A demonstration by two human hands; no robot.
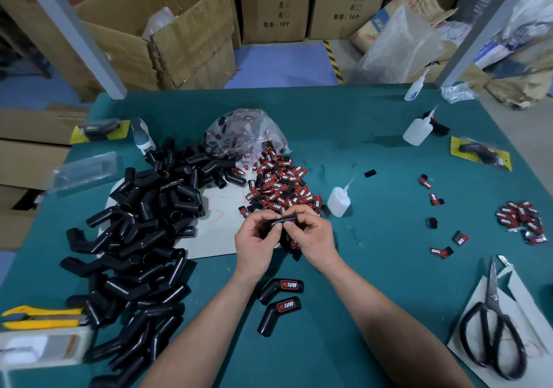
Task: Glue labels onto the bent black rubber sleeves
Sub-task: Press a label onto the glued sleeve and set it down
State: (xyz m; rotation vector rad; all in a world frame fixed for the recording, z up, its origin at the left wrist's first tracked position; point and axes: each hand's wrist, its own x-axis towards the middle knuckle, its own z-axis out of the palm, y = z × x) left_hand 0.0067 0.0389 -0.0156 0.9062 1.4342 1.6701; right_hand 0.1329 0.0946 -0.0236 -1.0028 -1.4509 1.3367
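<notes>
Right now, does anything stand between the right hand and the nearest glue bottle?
Nothing visible blocks it. The glue bottle stands just beyond the right hand, which holds a sleeve with the left hand; only flat labels lie near its base.

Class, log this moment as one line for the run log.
left hand: grips bent sleeve | right hand: pinches same sleeve | finished: two labelled sleeves on table | glue bottle: stands beside label pile
</notes>
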